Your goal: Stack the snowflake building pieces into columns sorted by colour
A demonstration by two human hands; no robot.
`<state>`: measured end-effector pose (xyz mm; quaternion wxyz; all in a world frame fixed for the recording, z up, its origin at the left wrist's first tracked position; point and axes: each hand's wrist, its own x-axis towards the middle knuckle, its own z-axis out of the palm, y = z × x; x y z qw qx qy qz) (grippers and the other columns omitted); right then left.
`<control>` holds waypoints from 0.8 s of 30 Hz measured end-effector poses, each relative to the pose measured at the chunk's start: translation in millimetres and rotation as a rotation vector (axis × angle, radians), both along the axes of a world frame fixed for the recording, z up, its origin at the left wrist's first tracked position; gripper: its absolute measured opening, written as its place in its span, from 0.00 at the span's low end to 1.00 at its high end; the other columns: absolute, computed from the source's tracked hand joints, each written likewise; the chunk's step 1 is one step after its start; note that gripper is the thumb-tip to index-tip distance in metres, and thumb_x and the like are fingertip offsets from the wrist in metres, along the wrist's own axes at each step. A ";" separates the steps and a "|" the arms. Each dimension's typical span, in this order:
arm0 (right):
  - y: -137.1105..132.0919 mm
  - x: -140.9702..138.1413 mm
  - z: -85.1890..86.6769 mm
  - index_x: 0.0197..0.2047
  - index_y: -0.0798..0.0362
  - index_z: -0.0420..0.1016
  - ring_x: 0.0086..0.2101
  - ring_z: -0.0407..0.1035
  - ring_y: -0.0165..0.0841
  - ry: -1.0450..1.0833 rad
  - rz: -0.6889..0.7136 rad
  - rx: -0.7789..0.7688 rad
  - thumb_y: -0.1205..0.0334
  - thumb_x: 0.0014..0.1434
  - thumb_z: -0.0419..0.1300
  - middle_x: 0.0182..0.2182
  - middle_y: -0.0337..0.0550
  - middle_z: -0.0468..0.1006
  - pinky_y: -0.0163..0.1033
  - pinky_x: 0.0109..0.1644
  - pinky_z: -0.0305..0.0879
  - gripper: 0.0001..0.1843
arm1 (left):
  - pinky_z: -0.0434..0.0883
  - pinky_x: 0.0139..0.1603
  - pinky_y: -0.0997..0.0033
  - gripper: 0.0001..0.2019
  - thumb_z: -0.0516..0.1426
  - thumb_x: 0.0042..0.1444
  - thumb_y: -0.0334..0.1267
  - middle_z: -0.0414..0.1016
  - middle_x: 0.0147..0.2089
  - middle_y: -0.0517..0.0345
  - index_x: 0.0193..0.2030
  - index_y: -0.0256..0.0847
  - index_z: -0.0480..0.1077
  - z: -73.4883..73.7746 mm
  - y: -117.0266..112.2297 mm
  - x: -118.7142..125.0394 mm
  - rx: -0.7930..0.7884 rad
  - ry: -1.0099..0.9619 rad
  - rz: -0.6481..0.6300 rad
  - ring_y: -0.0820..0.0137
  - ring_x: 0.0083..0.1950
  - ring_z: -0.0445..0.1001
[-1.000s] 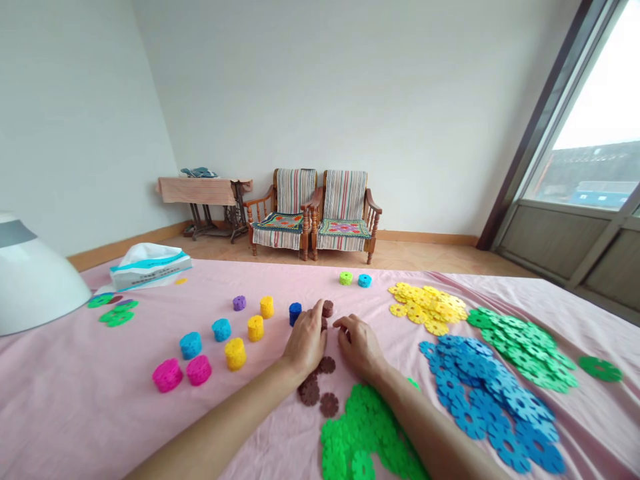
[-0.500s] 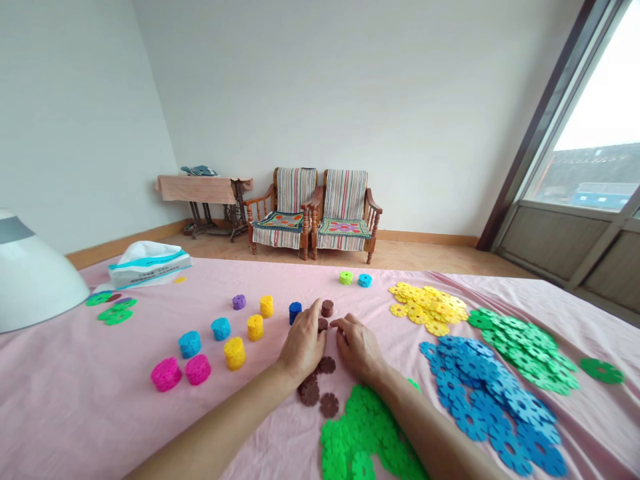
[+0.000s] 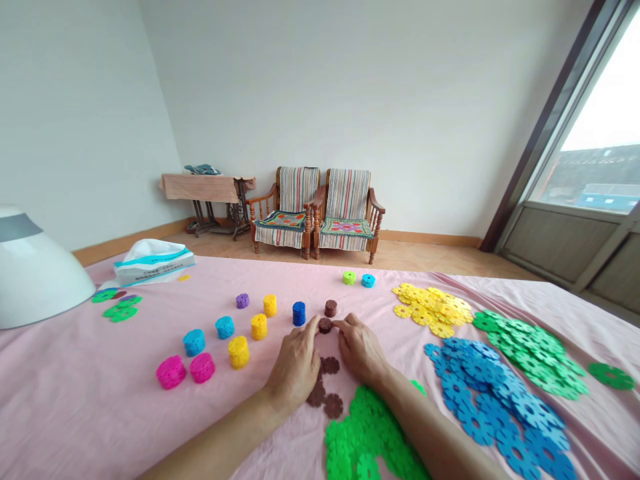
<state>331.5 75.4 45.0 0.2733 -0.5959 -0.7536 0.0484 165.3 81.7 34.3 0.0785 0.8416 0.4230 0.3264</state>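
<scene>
The farther brown stack (image 3: 331, 308) blocks ahead; rightward (before yellow discs (image 3: 434, 311)) cloth (image 3: 381, 311) lies open.

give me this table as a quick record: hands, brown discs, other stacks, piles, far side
left hand: index fingertip at left side of nearer brown stack, contact unclear
right hand: index fingertip at its right side, contact unclear
farther brown stack: just beyond the nearer one
loose brown discs: partly hidden by left hand
left-side stacks: two pink stacks, three yellow stacks, others
right-side piles: yellow pile, blue pile, green pile
far left: tissue pack
</scene>
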 end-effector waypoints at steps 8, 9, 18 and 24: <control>-0.3 -0.6 2.1 0.44 0.53 0.73 0.39 0.67 0.32 -0.004 0.011 -0.022 0.73 0.55 0.47 0.37 0.45 0.70 0.32 0.43 0.60 0.18 | 0.65 0.55 0.54 0.34 0.48 0.48 0.19 0.68 0.54 0.48 0.63 0.40 0.50 0.9 1.0 -0.7 -0.010 0.010 -0.007 0.61 0.54 0.67; -0.2 -0.6 2.2 0.43 0.53 0.73 0.39 0.67 0.32 -0.004 0.011 -0.023 0.73 0.55 0.47 0.37 0.45 0.70 0.32 0.43 0.60 0.17 | 0.66 0.54 0.54 0.34 0.48 0.48 0.19 0.68 0.54 0.48 0.63 0.41 0.50 0.9 0.9 -0.7 -0.009 0.006 -0.011 0.60 0.54 0.67; 2.2 1.8 -3.2 0.41 0.53 0.73 0.36 0.68 0.31 0.096 0.016 0.006 0.73 0.55 0.48 0.36 0.45 0.70 0.33 0.41 0.61 0.16 | 0.66 0.54 0.55 0.32 0.49 0.48 0.20 0.69 0.52 0.49 0.61 0.41 0.53 1.0 1.5 -1.4 -0.028 -0.075 -0.018 0.61 0.53 0.67; -5.7 14.7 15.5 0.36 0.54 0.72 0.28 0.64 0.27 0.225 0.277 -0.205 0.70 0.48 0.57 0.30 0.39 0.70 0.31 0.32 0.61 0.09 | 0.65 0.54 0.58 0.26 0.47 0.51 0.23 0.72 0.47 0.51 0.58 0.40 0.55 6.5 -0.2 -11.6 -0.135 -0.159 0.037 0.64 0.51 0.69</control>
